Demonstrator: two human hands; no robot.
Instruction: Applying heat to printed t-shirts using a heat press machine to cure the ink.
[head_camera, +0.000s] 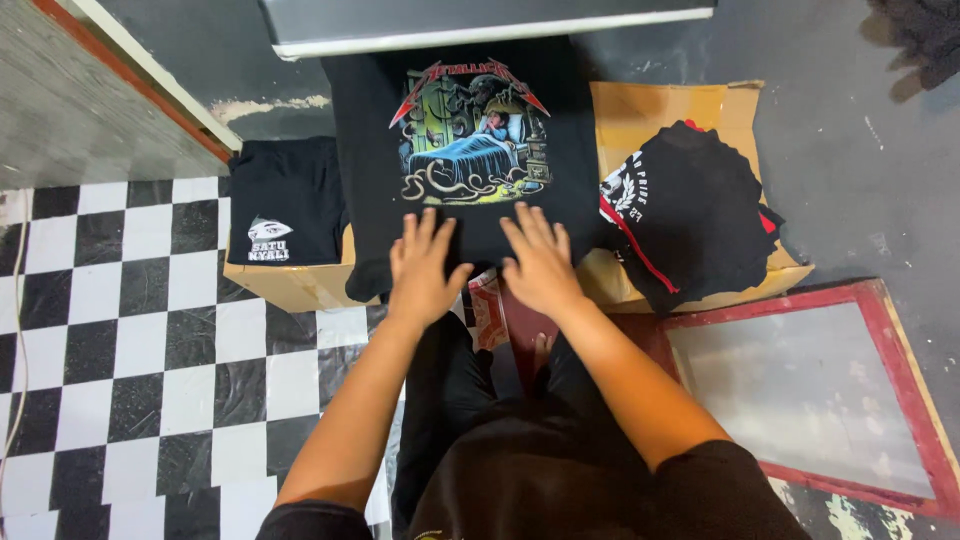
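Both the left hand and right hand are pressing flat, fingers spread wide, smoothing the black printed T-shirt, seemingly readying its lower edge for folding.

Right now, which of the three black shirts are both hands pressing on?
The middle black shirt with the colourful bed picture: left hand and right hand lie flat on its lower edge. The folded white-print shirt and crumpled red-striped shirt lie untouched.

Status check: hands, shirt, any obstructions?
Left hand and right hand flat, open, on black printed shirt. Shirt spread over cardboard box. Folded shirt left, shirt pile right, both apart.
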